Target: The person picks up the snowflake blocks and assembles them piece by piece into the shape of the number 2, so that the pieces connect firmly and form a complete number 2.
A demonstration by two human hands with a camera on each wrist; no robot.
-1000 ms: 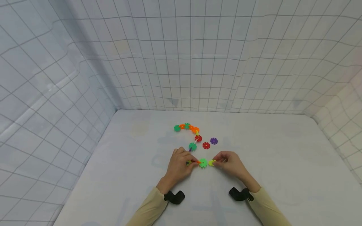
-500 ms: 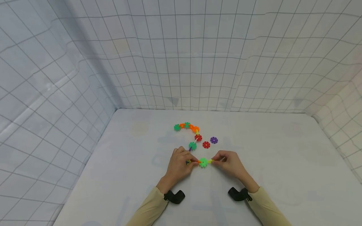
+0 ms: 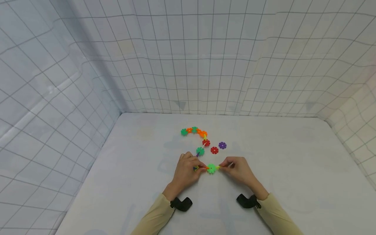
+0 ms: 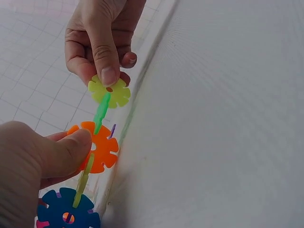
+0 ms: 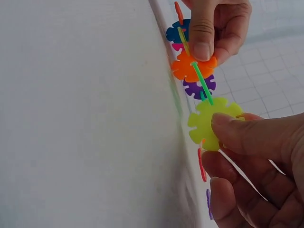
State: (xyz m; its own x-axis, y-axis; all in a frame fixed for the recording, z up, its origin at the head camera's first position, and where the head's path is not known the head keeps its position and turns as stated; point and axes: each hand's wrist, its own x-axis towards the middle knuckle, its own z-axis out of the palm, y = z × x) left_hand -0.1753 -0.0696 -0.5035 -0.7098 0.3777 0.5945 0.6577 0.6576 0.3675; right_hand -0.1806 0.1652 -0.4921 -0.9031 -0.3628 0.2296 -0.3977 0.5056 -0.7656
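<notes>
My left hand (image 3: 188,168) pinches an orange notched snowflake disc (image 4: 105,152) between thumb and finger. Slotted into that disc is a bright green disc (image 3: 211,168), seen edge-on in the wrist views. A yellow disc (image 5: 200,124), pinched by my right hand (image 3: 238,168), meets the green one's right edge at an angle. Behind the orange disc, a thin yellowish disc (image 4: 83,181) links to a blue disc (image 4: 52,209). From the left hand the joined chain curves away through a dark green disc (image 3: 200,151) and a red disc (image 3: 206,142); the hand hides part of it.
A loose red disc (image 3: 214,150) and a loose purple disc (image 3: 222,145) lie just beyond the hands. The chain's far end is a green disc (image 3: 184,132). A white grid-lined curtain (image 3: 205,65) surrounds the white table (image 3: 279,156) at the back and sides.
My right hand has turned the yellow disc from lying flatter to nearly edge-on and brought it against the green disc, closing a small gap. My left hand keeps its place.
</notes>
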